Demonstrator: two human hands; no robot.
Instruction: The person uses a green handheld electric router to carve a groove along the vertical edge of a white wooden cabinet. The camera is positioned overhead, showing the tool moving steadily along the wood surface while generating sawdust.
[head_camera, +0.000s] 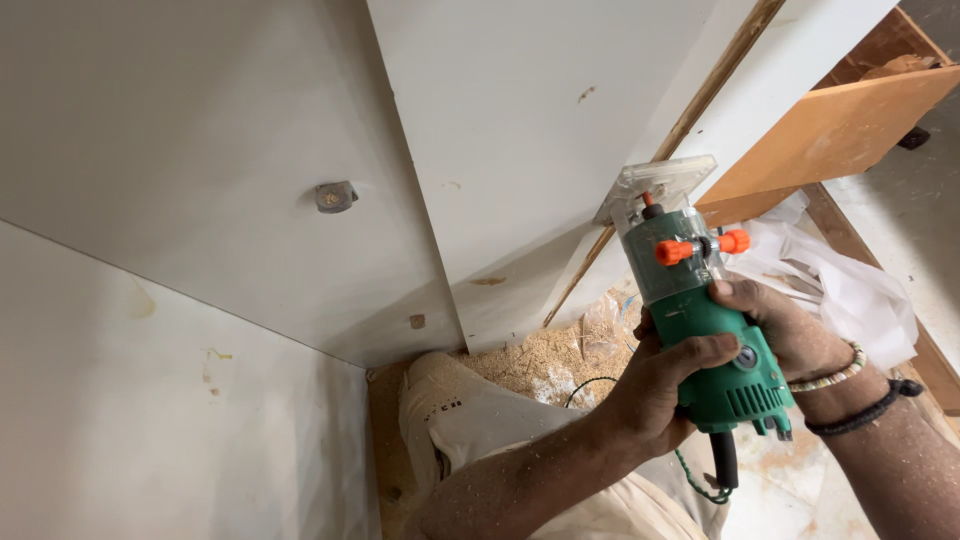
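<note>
Both hands closed around the green plastic trim router (715, 335) with its orange knobs. The left hand (655, 385) wrapped the body from the near side, fingers (700, 352) curled across the casing. The right hand (785, 330) clasped it from the far side, fingers hidden behind the tool, with bead and cord bracelets (850, 385) on the wrist. Just beyond the fingertips, the router's clear square base plate (655, 185) pressed against the edge of a white laminated board (520, 130). Below the hands lay pale sawdust (525, 355), and well beyond the right hand, crumpled white plastic sheeting (850, 285).
</note>
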